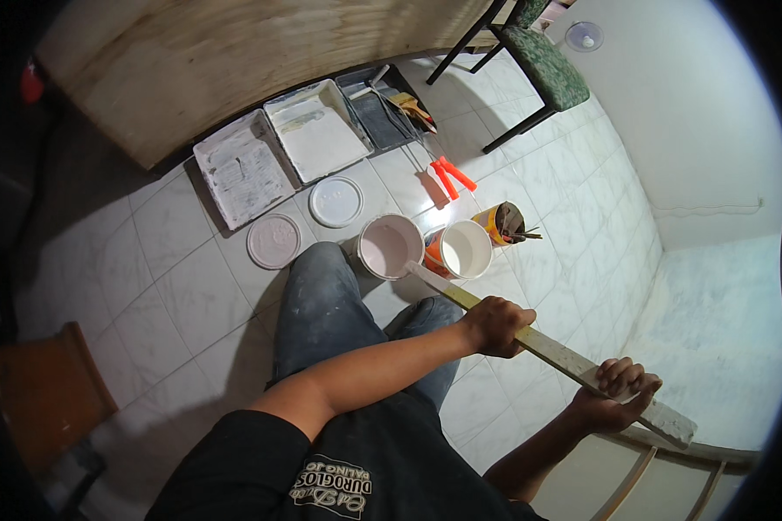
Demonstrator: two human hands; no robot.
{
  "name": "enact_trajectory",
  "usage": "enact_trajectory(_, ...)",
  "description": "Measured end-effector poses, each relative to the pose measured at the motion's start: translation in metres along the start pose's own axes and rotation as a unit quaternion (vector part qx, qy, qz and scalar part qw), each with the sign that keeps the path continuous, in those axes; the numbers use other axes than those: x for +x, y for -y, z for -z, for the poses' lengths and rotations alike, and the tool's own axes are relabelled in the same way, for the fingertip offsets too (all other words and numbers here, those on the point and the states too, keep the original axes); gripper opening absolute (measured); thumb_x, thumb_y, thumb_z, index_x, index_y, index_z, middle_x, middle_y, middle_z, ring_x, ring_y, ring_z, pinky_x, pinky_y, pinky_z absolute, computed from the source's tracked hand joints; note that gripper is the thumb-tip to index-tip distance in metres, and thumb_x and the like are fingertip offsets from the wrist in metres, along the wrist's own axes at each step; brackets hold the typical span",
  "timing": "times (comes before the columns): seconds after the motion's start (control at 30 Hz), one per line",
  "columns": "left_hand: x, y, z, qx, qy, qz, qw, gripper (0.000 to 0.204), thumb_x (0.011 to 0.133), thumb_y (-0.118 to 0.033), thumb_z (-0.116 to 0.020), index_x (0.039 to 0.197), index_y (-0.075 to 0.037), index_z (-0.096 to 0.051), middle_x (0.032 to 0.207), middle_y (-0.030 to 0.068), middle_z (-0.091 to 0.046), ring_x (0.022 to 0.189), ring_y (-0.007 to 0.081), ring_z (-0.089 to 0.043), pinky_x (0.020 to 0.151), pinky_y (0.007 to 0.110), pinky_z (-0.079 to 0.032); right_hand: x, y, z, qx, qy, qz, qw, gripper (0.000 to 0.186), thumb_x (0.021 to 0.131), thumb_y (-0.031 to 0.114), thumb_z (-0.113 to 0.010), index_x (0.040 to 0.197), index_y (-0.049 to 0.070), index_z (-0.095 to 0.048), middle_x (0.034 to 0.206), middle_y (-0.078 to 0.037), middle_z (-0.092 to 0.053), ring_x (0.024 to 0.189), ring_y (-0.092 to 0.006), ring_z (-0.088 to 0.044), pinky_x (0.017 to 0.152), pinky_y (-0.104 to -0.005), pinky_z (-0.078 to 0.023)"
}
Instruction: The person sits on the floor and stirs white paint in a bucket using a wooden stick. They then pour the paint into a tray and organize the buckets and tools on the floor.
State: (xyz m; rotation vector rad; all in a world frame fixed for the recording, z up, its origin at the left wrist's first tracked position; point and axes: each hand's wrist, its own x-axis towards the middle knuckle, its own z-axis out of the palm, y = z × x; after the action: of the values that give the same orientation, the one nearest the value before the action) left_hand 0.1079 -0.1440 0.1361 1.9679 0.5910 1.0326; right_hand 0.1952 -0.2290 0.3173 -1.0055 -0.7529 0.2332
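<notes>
Clenching a long, flat-sided bar, yellowish below and rough with pale crust above, the left hand wraps its middle and the right hand grips nearer the crusted end. Its whitish tip meets the right rim of a round bucket, pinkish inside; how deep it reaches, I cannot tell. The bucket stands on the glossy, grey-veined tile floor. Just beside it are an orange-sided tub, white within, and a can holding thin sticks. Denim-clad knees crowd the bucket's near side. Toward the floor's far edge, before a grained plywood panel, lie a paint-caked tray and two disc-shaped lids. A green-padded chair stands near the floor's far right corner.
</notes>
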Motion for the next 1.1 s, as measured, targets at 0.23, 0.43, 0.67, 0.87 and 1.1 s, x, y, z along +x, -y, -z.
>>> enact_trajectory(0.23,0.004,-0.011,-0.001,0.008,0.016,-0.011,1.000,0.024,0.074,-0.023,-0.067,0.075,-0.006,-0.051,0.063,0.0163,-0.063,0.064,0.0377,-0.067,0.060,0.047,-0.054,0.009,0.010,0.005,0.007,0.001,0.024,1.000,0.036,0.104,0.036,-0.045,0.080,0.014,-0.033,0.055,0.001,-0.030,0.043,-0.0103,-0.031,0.043,-0.0238,-0.028)
enact_trajectory(0.43,0.007,-0.025,0.005,0.016,0.021,-0.031,0.999,0.025,0.075,-0.024,-0.067,0.076,-0.006,-0.051,0.063,0.0164,-0.062,0.063,0.0375,-0.066,0.060,0.046,-0.054,0.018,0.020,0.017,0.045,0.013,0.023,0.999,0.036,0.104,0.039,-0.046,0.081,0.014,-0.036,0.056,0.001,-0.031,0.044,-0.0107,-0.031,0.044,-0.0244,-0.029)
enact_trajectory(0.67,-0.011,0.033,0.013,0.070,-0.031,-0.026,0.997,0.025,0.077,-0.025,-0.068,0.074,-0.006,-0.051,0.063,0.0152,-0.062,0.063,0.0372,-0.066,0.059,0.047,-0.053,-0.015,-0.045,0.018,0.046,0.056,-0.016,0.997,0.037,0.107,0.041,-0.036,0.081,0.013,-0.037,0.059,-0.001,-0.037,0.052,-0.0139,-0.038,0.057,-0.0311,-0.039)
enact_trajectory(0.87,-0.042,0.064,-0.005,0.087,-0.015,0.015,0.996,0.024,0.077,-0.024,-0.067,0.071,-0.006,-0.052,0.063,0.0149,-0.061,0.063,0.0368,-0.065,0.061,0.046,-0.052,-0.052,-0.078,0.032,-0.016,0.013,0.013,1.000,0.037,0.107,0.039,-0.035,0.082,0.011,-0.035,0.058,-0.002,-0.036,0.056,-0.0149,-0.041,0.061,-0.0314,-0.042)
enact_trajectory(1.1,-0.039,0.037,-0.026,0.072,0.026,0.012,0.997,0.027,0.081,-0.029,-0.064,0.072,-0.006,-0.053,0.061,0.0152,-0.061,0.062,0.0375,-0.065,0.061,0.048,-0.053,-0.047,-0.050,0.059,-0.009,-0.039,0.006,0.999,0.035,0.106,0.035,-0.040,0.080,0.013,-0.035,0.059,-0.001,-0.033,0.055,-0.0137,-0.038,0.062,-0.0309,-0.040)
